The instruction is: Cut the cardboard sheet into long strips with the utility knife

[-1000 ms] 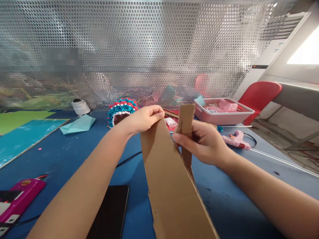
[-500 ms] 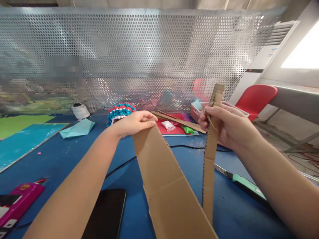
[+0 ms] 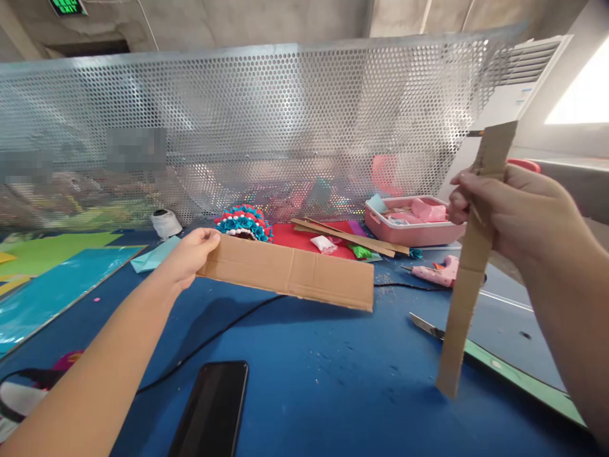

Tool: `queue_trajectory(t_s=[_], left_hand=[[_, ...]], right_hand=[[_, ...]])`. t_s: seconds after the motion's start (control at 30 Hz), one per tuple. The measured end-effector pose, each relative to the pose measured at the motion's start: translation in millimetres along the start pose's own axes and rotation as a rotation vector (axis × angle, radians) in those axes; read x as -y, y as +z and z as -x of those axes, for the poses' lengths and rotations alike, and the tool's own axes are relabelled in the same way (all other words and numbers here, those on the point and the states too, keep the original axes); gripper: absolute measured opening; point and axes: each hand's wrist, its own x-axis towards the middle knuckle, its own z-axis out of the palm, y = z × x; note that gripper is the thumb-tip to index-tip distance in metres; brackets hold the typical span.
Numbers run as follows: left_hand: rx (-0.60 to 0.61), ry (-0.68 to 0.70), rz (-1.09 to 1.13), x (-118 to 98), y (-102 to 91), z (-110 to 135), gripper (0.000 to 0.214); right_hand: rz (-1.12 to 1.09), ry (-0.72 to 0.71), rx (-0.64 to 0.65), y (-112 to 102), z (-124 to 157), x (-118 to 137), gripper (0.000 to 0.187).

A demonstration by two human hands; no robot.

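Note:
My left hand [image 3: 190, 257] grips one end of a wide cardboard piece [image 3: 290, 274], which stretches out to the right above the blue table [image 3: 309, 374]. My right hand [image 3: 514, 212] is closed around a narrow cardboard strip [image 3: 469, 273] at the right; the strip hangs down almost upright, its lower end just above the table. The two pieces are apart. A knife with a green handle [image 3: 495, 365] lies on the table under the strip.
A black phone [image 3: 212, 409] lies near the front edge, with a black cable [image 3: 214, 333] beside it. At the back stand a pink tray [image 3: 412, 222], a pink glue gun [image 3: 435, 273], a teal and red paper flower piece [image 3: 243, 222], cardboard strips on red paper [image 3: 347, 236] and a perforated metal screen [image 3: 266, 127]. Coloured sheets [image 3: 52, 279] lie left.
The narrow strip has come away from the wide piece. My right hand carried it up and to the right; my left hand swung the wide piece out level to the left.

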Motion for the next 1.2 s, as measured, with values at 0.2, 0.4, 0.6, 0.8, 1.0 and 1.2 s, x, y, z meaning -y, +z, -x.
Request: queue_trajectory(t_s=[0.2, 0.4, 0.6, 0.8, 1.0, 1.2], left_hand=[[-0.154, 0.037, 0.059, 2, 4.5, 6, 0.022], [-0.448, 0.411, 0.081, -33, 20.2, -9, 0.014], [-0.474, 0.525, 0.016, -74, 75.4, -56, 0.02], [-0.518, 0.408, -0.035, -78, 125.9, -100, 0.028], [-0.482, 0.418, -0.15, -60, 153.2, -140, 0.033], [-0.371, 0.558, -0.331, -45, 179.7, -153, 0.035]], right_hand=[[-0.06, 0.005, 0.042, -3, 0, 3, 0.025], [-0.09, 0.01, 0.069, -1, 0, 2, 0.02], [-0.114, 0.011, 0.103, 0, 2, 2, 0.02], [-0.12, 0.015, 0.106, -2, 1, 5, 0.018], [-0.12, 0.004, 0.148, -2, -6, -1, 0.02], [-0.089, 0.085, 0.218, 1, -8, -11, 0.027]])
